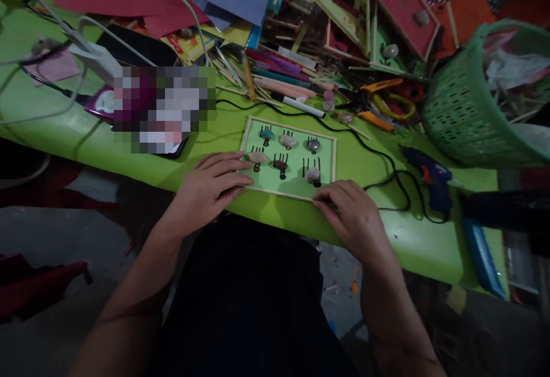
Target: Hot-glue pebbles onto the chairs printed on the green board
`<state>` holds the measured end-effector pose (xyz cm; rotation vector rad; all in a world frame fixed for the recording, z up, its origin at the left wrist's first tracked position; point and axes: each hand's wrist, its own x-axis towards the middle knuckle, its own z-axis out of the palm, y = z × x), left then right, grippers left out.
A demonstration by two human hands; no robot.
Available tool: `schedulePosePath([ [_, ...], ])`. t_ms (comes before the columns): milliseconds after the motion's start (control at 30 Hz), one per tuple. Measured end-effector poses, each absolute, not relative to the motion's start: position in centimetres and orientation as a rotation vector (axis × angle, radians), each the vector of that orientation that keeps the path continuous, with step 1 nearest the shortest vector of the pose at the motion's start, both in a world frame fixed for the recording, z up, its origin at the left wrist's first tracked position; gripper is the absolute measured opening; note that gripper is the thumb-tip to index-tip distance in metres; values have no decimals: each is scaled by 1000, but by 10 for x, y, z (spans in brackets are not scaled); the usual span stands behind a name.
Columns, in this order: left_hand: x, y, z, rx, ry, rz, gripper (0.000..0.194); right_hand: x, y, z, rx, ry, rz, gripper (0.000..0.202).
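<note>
A green card [268, 182] edged with thin wooden sticks lies at the front of the table. Several painted stones are set on it over black line drawings, among them a teal stone [267, 133], a dark grey stone [314, 145] and a brown stone [281, 165]. My left hand [210, 188] rests over the card's left edge, fingers stretched out and close to a cream stone [258, 157]. At the lower right corner, my right hand [354, 211] has thumb and fingers pinched on the stick border [279, 195].
A blue glue gun [432, 176] lies to the right, its black cord [363, 142] running behind the card. Behind are markers [301, 105], orange-handled scissors [380, 120] and a green basket [455, 102] of scraps. A pixelated object [167, 110] sits at left.
</note>
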<state>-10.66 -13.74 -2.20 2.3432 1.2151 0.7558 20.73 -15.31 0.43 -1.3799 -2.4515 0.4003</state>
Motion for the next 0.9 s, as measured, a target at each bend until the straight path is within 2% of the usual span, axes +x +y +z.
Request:
schedulePosePath([
  [500,-103,-138,-17,2302,1283,690,14,201,-162,12,-1389,-1893,701,5],
  [733,-104,-138,-18,2328,1267,699,10,190,-167,7,-1206,-1536,954,10],
  [900,-110,-139,-15,2319,1213,629,23,176,-169,4,-1139,-1535,1091,12],
])
